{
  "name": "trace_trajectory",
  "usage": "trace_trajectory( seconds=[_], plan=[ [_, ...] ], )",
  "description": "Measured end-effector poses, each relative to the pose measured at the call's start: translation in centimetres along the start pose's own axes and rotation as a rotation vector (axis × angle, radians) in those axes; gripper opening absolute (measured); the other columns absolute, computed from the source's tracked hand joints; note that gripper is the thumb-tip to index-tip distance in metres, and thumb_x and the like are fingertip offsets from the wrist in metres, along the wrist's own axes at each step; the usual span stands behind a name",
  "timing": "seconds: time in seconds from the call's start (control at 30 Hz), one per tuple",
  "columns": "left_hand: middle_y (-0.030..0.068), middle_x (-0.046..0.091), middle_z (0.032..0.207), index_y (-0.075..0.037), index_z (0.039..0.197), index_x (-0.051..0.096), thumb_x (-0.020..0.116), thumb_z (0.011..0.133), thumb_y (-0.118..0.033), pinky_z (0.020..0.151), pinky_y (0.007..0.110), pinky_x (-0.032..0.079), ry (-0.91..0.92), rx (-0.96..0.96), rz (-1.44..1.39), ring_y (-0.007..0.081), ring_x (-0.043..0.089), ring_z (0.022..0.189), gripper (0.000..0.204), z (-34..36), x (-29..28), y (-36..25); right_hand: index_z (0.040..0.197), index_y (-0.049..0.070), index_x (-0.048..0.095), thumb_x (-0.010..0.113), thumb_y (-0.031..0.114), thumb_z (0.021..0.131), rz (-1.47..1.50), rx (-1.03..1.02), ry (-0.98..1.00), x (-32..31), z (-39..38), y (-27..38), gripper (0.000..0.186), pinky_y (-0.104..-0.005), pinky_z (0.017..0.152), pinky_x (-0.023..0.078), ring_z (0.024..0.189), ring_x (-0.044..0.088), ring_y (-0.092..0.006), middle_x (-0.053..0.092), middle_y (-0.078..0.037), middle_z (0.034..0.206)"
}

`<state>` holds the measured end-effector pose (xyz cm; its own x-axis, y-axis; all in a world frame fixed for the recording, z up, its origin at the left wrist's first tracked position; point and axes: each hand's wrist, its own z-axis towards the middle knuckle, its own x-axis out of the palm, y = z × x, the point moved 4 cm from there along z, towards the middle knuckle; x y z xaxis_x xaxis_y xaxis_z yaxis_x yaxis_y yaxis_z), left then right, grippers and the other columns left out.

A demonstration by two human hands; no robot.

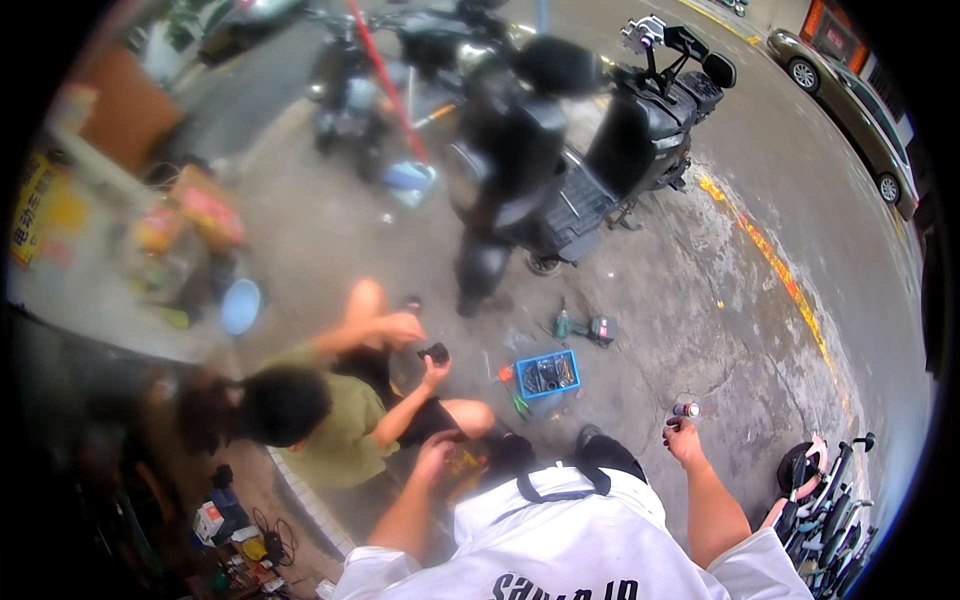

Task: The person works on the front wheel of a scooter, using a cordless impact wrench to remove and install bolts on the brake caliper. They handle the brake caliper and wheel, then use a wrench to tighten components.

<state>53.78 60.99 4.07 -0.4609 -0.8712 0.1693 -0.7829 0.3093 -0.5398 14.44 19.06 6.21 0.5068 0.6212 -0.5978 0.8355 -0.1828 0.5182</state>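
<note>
At the right, my right hand is closed at a small spray can with a thin red straw; the fingers are partly hidden, and the can appears to be in their grip. My left hand hangs beside a co-worker's knee, loosely open with nothing visible in it. The co-worker, in an olive shirt, sits low at my left and holds a small dark part in one hand. Ahead of me on the ground stands a blue crate of tools and small parts. Beyond it lies a green cordless drill.
A black scooter stands ahead, with other motorbikes behind it. Green-handled pliers lie by the crate. Pink-and-black folded scooters crowd the lower right. A blue basin, cardboard boxes and clutter are at the left.
</note>
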Motion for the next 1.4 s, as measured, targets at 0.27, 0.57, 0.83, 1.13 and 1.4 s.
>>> trace_trajectory(
  seconds=[0.27,0.57,0.83,1.13,1.4],
  plan=[
    [-0.0029,0.048,0.076,-0.013,0.133,0.057,0.052,0.088,-0.006,0.051,0.024,0.044,-0.340,0.009,-0.382,0.0089,0.047,0.063,0.045,-7.0,-6.6,12.0,0.115,-0.001,0.065,0.065,0.020,0.085,-0.151,-0.174,0.146,1.1,4.2,-1.0,0.037,-0.0368,0.079,0.057,0.082,0.074,-0.0267,0.075,-0.016,0.091],
    [0.0001,0.055,0.083,-0.014,0.132,0.056,0.053,0.085,-0.007,0.050,0.022,0.039,-0.409,0.075,-0.863,0.0090,0.045,0.060,0.048,-10.1,1.6,23.2,0.113,0.005,0.069,0.066,0.026,0.083,-0.358,-0.197,0.251,-0.6,7.1,-8.3,0.036,-0.0424,0.094,0.053,0.105,0.068,-0.0350,0.073,-0.020,0.105],
    [0.0014,0.055,0.089,-0.009,0.139,0.049,0.053,0.086,-0.006,0.052,0.022,0.039,-0.360,0.044,-0.684,0.0102,0.045,0.063,0.054,-10.5,5.1,22.6,0.109,0.002,0.070,0.067,0.022,0.080,-0.232,-0.039,0.225,-1.4,8.9,-17.8,0.035,-0.0398,0.084,0.057,0.090,0.073,-0.0321,0.074,-0.022,0.097],
    [0.0029,0.057,0.092,-0.009,0.132,0.054,0.052,0.088,-0.011,0.052,0.022,0.038,-0.258,0.184,-0.904,0.0116,0.046,0.066,0.044,-8.9,9.5,18.4,0.112,-0.002,0.065,0.063,0.015,0.085,-0.087,-0.111,0.321,0.7,6.9,-12.5,0.032,-0.0345,0.069,0.057,0.074,0.072,-0.0227,0.073,-0.015,0.087],
    [0.0028,0.060,0.088,-0.009,0.125,0.060,0.047,0.089,-0.024,0.050,0.022,0.035,-0.334,0.133,-0.962,0.0133,0.047,0.063,0.041,-10.8,9.6,22.1,0.114,-0.002,0.064,0.061,0.014,0.088,-0.092,-0.222,0.323,1.0,7.8,-9.1,0.031,-0.0334,0.064,0.056,0.071,0.071,-0.0215,0.072,-0.014,0.085]
  ],
)
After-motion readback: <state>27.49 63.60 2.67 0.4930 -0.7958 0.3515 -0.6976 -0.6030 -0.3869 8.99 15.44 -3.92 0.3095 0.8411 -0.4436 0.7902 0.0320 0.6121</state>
